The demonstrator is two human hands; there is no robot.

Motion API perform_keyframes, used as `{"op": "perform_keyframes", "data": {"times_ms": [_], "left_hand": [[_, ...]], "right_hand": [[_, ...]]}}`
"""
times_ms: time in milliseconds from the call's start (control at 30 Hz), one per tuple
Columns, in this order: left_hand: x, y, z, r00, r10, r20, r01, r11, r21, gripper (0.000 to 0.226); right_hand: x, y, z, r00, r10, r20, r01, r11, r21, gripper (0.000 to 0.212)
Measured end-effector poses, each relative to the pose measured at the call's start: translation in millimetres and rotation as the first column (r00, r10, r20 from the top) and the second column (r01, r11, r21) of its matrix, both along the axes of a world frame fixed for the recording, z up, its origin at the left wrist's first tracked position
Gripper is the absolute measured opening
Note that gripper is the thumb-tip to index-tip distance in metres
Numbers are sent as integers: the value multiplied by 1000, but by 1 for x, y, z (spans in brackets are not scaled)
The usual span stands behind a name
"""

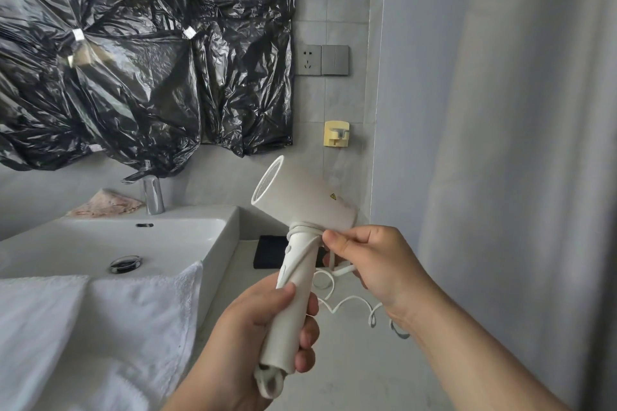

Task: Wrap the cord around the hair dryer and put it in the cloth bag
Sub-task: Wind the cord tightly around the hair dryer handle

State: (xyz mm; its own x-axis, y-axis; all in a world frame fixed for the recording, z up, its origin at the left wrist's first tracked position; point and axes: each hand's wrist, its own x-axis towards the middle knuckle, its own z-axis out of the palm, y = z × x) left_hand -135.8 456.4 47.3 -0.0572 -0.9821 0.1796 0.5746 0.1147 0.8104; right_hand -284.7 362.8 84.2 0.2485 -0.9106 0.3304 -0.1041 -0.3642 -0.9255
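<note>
Left hand (267, 320) is gripping the hair dryer (300, 207) handle; right hand (377, 260) is pinching the cord (347, 302), likely light, springy, best guided near the handle.

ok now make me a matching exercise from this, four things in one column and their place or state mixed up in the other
1 hair dryer
2 cord
3 towel
4 socket

a draped over the near edge of the sink
b beside the switches, nothing plugged in
c gripped by the left hand
d partly wound on the hair dryer, pinched by the right hand

Pairs: 1-c, 2-d, 3-a, 4-b
</note>
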Motion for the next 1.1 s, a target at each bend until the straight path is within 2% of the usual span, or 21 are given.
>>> {"op": "perform_keyframes", "data": {"times_ms": [133,267,333,400,467,533,633,733,800,900,967,1033,1067,1100], "left_hand": [[0,-1,-4,985,-95,-144,98,995,12,71],[3,0,-5,946,-196,-257,204,979,4,83],[4,1,-5,919,-254,-301,258,966,-29,81],[10,-3,-11,891,-310,-331,315,948,-42,77],[14,-9,-18,850,-402,-340,409,911,-55,69],[16,-13,-21,832,-457,-315,462,885,-64,52],[21,-19,-29,821,-532,-205,527,846,-85,47],[20,-20,-29,796,-582,-167,567,813,-135,51],[15,-17,-26,813,-567,-134,552,823,-135,52],[15,-16,-23,768,-626,-137,612,780,-134,52],[15,-16,-21,739,-655,-157,647,755,-109,51],[15,-16,-16,773,-622,-122,621,782,-50,52],[16,-17,-15,803,-590,-83,592,806,0,55],[18,-15,-13,835,-550,-10,550,834,55,62]], "right_hand": [[8,4,-7,999,-51,0,51,998,-33,35],[11,6,-8,995,-103,-15,102,994,-26,40],[12,7,-8,998,-58,15,56,996,67,38],[11,8,-7,997,47,54,-57,980,192,38],[10,6,-6,977,190,101,-212,933,291,42],[7,5,-5,935,317,157,-353,866,355,43],[3,-1,-5,893,401,204,-450,796,405,43],[2,-6,-6,868,440,228,-496,761,419,43],[1,-3,-5,832,477,283,-554,735,391,34],[-1,-1,-7,812,411,414,-561,745,361,18],[-2,-3,-12,781,411,470,-582,750,312,29],[-2,-10,-16,747,442,496,-614,746,260,65],[-3,-11,-16,751,439,493,-605,756,248,76],[-4,-12,-16,764,434,477,-589,772,240,77]]}}
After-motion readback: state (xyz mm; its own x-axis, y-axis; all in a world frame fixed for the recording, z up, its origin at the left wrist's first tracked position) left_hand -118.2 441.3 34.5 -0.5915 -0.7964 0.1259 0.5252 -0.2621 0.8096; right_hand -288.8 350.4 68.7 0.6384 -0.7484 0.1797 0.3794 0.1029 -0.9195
